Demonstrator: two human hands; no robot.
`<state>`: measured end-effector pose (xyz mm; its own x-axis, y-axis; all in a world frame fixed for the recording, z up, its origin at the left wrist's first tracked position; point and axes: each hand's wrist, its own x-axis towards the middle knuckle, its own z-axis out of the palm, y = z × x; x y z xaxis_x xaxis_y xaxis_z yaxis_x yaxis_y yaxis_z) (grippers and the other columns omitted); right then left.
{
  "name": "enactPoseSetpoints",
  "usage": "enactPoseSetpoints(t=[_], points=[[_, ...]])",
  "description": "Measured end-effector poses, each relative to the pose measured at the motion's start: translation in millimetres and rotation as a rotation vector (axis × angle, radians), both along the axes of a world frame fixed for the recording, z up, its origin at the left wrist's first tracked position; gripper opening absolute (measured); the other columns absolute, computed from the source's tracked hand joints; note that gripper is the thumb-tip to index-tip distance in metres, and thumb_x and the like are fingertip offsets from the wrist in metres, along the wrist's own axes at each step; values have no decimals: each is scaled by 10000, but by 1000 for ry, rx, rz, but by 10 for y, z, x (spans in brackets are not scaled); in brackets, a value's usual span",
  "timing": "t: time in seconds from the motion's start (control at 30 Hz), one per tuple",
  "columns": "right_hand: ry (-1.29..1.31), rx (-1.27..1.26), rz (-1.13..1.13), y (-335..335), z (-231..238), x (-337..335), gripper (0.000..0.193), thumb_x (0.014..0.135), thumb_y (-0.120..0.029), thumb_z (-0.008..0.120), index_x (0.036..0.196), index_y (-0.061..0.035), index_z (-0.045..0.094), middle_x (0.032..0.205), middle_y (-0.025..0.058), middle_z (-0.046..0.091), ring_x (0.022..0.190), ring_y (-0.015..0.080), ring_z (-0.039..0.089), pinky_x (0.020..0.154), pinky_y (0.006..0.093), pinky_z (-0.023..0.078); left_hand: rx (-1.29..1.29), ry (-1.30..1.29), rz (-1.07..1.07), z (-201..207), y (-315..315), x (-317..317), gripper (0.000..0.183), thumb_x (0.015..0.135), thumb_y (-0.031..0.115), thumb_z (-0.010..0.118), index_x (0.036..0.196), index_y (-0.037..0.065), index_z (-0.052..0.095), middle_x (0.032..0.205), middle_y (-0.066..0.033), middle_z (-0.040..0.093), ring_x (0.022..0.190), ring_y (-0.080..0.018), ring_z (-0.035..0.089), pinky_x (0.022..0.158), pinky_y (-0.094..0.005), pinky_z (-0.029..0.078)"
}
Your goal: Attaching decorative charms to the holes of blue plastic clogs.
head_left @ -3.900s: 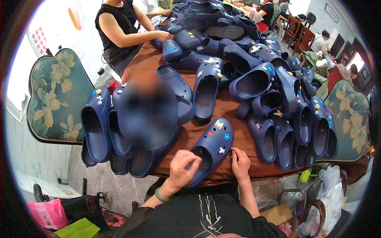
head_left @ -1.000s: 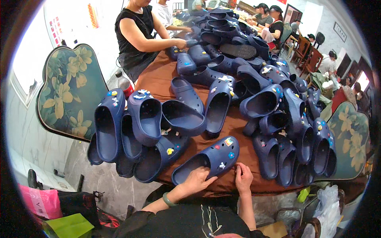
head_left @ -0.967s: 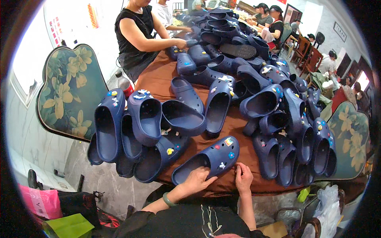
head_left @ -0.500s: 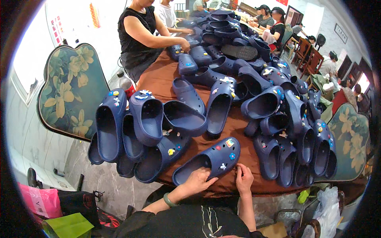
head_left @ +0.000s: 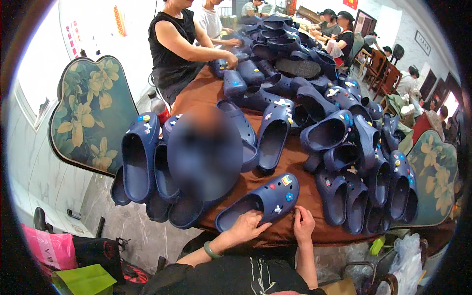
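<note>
Apparently to steady it, the left hand [head_left: 249, 225] hooked curled fingers inside the navy clog [head_left: 270, 200], thumb outside, near the brown-covered table [head_left: 291, 160]'s front edge; beside the toe, the right hand [head_left: 304, 225] bunched its fingertips, anything pinched there indiscernible.

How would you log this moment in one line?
left hand: at opening of blue clog | right hand: near its toe | clog: on brown cloth

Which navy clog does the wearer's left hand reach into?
The front-centre clog, toe pointing to the picture's upper right; the left hand reaches into no other.
</note>
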<state>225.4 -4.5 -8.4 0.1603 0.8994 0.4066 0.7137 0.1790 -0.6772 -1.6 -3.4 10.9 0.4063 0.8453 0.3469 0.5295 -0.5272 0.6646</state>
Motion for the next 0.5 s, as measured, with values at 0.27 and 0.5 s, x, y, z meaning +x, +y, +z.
enactPoseSetpoints(t=[0.27,0.5], points=[[46,-11,-9,65,-41,24,110,880,-83,590,963,-56,657,825,127,644,742,289,609,666,375,482,-1,11,2,-57,66,13,314,838,285,690,828,-15,601,792,-205,600,770,-392,598,684,-454,488],[4,-10,-14,-18,-20,26,112,876,-71,594,968,-55,656,818,128,637,735,290,606,662,373,481,23,-22,2,4,-10,19,311,837,282,690,824,-16,602,791,-198,602,767,-384,600,684,-454,488]])
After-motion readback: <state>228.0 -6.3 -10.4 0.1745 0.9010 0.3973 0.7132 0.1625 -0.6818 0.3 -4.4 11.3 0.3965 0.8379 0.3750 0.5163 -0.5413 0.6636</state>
